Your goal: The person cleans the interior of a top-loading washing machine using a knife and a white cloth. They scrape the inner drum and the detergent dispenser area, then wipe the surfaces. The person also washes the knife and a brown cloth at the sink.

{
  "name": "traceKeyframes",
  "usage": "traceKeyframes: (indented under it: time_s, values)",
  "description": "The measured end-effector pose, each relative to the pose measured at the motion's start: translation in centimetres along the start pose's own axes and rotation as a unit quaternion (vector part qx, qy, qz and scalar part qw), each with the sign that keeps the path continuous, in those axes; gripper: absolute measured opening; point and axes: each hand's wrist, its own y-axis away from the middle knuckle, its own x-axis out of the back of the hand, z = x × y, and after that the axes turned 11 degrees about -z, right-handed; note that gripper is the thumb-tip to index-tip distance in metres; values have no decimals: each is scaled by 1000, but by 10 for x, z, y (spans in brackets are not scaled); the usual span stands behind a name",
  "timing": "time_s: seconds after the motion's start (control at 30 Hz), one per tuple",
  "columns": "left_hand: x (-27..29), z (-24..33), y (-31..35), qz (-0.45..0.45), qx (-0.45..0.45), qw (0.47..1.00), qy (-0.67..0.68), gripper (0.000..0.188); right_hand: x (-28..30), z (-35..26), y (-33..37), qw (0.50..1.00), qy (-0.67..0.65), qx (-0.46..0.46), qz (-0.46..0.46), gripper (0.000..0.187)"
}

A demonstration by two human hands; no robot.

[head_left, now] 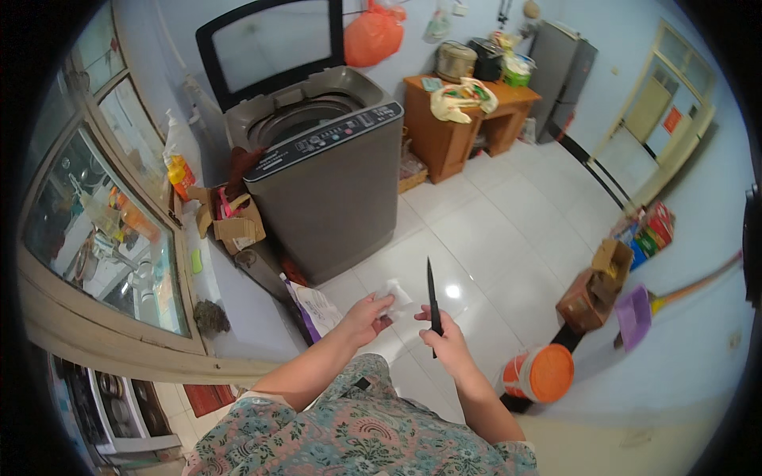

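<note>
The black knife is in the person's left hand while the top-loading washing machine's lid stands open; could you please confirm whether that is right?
Not quite: the head view shows the black knife in the right hand; the top-loading washing machine's lid does stand open.

The knife (pixel 432 293) is black, the shirt (pixel 349 424) floral teal, the washing machine (pixel 333 202) grey.

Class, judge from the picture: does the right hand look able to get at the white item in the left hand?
Probably yes: the right hand is close by with nothing visible between, though the knife it holds may hinder grasping the white item.
</note>
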Motion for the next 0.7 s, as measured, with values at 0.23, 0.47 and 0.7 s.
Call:
traceKeyframes:
  time_s: [0.23,0.47,0.7]
  values:
    - [31,100,-104,27,-70,997,34,23,45,-16,-152,994,-11,-55,-96,44]
    - [42,247,-207,18,-155,988,9,22,97,-71,-293,995,24,-54,-77,51]
    - [48,371,-314,84,-276,957,19,34,175,-93,-409,998,-20,-25,-55,30]
